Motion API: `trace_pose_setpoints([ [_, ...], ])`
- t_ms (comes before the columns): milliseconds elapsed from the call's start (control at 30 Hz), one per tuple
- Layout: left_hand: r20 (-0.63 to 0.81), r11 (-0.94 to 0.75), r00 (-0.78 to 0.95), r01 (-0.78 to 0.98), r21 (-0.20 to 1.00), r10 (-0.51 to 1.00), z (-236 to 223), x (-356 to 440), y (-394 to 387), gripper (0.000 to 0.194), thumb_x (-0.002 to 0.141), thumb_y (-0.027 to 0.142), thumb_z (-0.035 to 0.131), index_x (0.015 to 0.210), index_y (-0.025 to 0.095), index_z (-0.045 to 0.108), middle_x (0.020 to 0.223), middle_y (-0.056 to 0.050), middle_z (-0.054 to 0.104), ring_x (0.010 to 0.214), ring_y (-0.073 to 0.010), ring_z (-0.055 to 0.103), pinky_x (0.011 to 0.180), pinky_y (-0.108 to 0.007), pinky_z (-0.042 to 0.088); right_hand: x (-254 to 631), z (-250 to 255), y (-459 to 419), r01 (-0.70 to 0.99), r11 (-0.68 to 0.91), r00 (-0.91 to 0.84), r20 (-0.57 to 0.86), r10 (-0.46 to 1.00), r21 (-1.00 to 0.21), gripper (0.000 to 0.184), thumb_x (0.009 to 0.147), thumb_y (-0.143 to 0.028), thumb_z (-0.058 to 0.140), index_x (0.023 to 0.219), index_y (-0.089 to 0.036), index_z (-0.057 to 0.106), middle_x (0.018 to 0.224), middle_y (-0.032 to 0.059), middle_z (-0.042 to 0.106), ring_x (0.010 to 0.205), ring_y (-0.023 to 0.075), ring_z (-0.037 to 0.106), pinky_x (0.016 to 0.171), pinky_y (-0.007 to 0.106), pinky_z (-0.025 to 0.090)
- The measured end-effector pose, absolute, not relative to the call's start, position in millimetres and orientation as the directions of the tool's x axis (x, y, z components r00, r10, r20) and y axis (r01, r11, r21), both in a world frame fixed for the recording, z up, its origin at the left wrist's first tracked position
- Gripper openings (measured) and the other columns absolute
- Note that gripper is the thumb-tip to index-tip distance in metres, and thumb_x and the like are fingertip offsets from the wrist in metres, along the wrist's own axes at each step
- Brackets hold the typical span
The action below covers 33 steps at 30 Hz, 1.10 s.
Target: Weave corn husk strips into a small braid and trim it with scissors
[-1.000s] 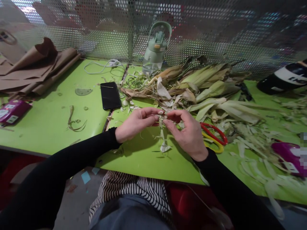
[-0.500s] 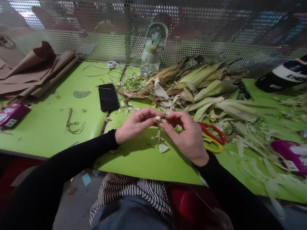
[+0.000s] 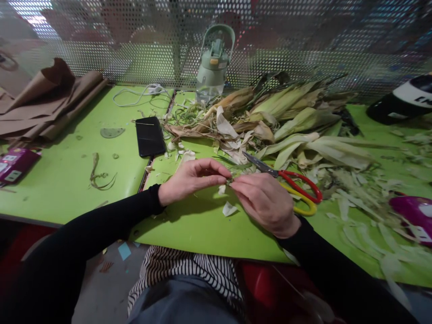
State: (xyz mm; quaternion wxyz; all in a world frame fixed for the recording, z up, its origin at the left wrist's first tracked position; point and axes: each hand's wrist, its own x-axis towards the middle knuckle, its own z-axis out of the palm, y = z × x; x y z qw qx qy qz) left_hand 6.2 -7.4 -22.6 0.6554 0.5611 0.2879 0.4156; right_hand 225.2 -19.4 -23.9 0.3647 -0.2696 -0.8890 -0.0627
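My left hand (image 3: 194, 180) is closed in a pinch, thumb and forefinger meeting on a small piece of pale corn husk (image 3: 222, 189) with greenish strands. From the other side, my right hand (image 3: 265, 200) pinches the same bit, its fingertips almost touching the left ones. Most of the piece is covered by the fingers. Beside and behind my right hand lie scissors (image 3: 261, 165) with one red and one yellow handle loop, blades pointing to the upper left. A loose white husk scrap (image 3: 230, 209) rests on the green table (image 3: 202, 234) below my hands.
Behind my hands is a heap of corn husks (image 3: 297, 123), with a green water bottle (image 3: 211, 72) at its back left. A black phone (image 3: 150, 137) lies left. Brown paper (image 3: 50, 103) fills the far left; a dark bottle (image 3: 401, 101) and purple object (image 3: 411, 216) are right.
My right hand has turned palm-down and its fingers have closed together on the husk piece. The scissors' blades now show behind it. The view has shifted slightly.
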Motion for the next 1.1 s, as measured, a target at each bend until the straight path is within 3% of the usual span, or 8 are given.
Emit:
trace_pose_setpoints([
  [100,0.071,0.076,0.469,-0.287,0.955,0.88,-25.4,10.1,-8.8,0.024,0.081,0.019,0.077,0.101,0.014,0.065,0.088,-0.001,0.069,0.08,-0.0097,0.062,0.08,-0.026,0.05,226.3,-25.8,-18.3,0.489,0.872,-0.61,0.708,0.357,-0.019,0.022,0.089,-0.011,0.065,0.101,-0.029,0.069,0.096,0.0049,0.079,0.086,0.0219,0.073,0.074,0.037,0.061],
  [233,0.035,0.098,0.408,-0.301,0.948,0.912,-23.9,13.3,-12.7,0.042,0.082,0.013,0.074,0.119,0.016,0.054,0.084,0.002,0.064,0.078,-0.0093,0.06,0.078,-0.025,0.048,227.3,-28.1,-16.6,0.472,0.881,-0.611,0.714,0.341,-0.017,0.026,0.088,-0.009,0.065,0.104,-0.029,0.069,0.098,0.0052,0.079,0.089,0.0225,0.074,0.076,0.037,0.063],
  [467,-0.071,0.114,0.341,-0.108,0.988,0.937,-22.5,14.6,-22.0,0.029,0.084,0.029,0.074,0.105,0.015,0.06,0.105,-0.005,0.063,0.092,-0.0136,0.058,0.08,-0.028,0.045,230.7,-32.1,-15.7,0.477,0.878,-0.614,0.704,0.356,-0.028,0.026,0.088,-0.01,0.065,0.103,-0.031,0.07,0.102,0.0041,0.079,0.092,0.0234,0.074,0.077,0.039,0.063],
  [567,-0.166,0.198,0.43,-0.028,0.98,0.887,-21.9,13.1,-21.9,0.027,0.089,0.038,0.069,0.098,0.014,0.062,0.09,-0.003,0.064,0.078,-0.0121,0.055,0.072,-0.027,0.043,231.4,-32.1,-14.6,0.48,0.877,-0.625,0.71,0.325,0.021,0.027,0.089,-0.009,0.064,0.104,-0.03,0.069,0.103,0.0051,0.078,0.093,0.0231,0.073,0.077,0.039,0.063],
  [667,-0.154,0.198,0.461,-0.049,0.979,0.874,-22.8,12.6,-19.3,0.026,0.088,0.039,0.069,0.09,0.013,0.063,0.081,-0.001,0.062,0.072,-0.0105,0.052,0.07,-0.027,0.041,229.0,-31.6,-12.8,0.47,0.881,-0.631,0.718,0.295,0.051,0.028,0.089,-0.008,0.063,0.106,-0.029,0.067,0.102,0.0056,0.077,0.092,0.0219,0.072,0.075,0.037,0.061],
  [933,-0.12,0.164,0.331,-0.109,0.98,0.936,-27.6,17.7,-17.1,0.037,0.078,0.047,0.077,0.083,0.015,0.059,0.074,0.002,0.057,0.065,-0.0089,0.047,0.062,-0.026,0.037,214.1,-28.6,-14.2,0.559,0.774,-0.457,0.668,0.588,-0.299,0.013,0.088,-0.028,0.072,0.095,-0.023,0.063,0.093,0.0072,0.071,0.087,0.0235,0.068,0.075,0.039,0.058],
  [1100,-0.098,0.129,0.316,-0.077,0.989,0.944,-27.9,17.7,-16.8,0.031,0.082,0.042,0.073,0.083,0.015,0.058,0.07,0.004,0.053,0.063,-0.0082,0.045,0.061,-0.025,0.035,211.4,-29.9,-13.8,0.621,0.713,-0.409,0.642,0.649,-0.325,0.017,0.089,-0.03,0.072,0.101,-0.019,0.066,0.099,0.0096,0.071,0.089,0.0237,0.067,0.074,0.037,0.056],
])
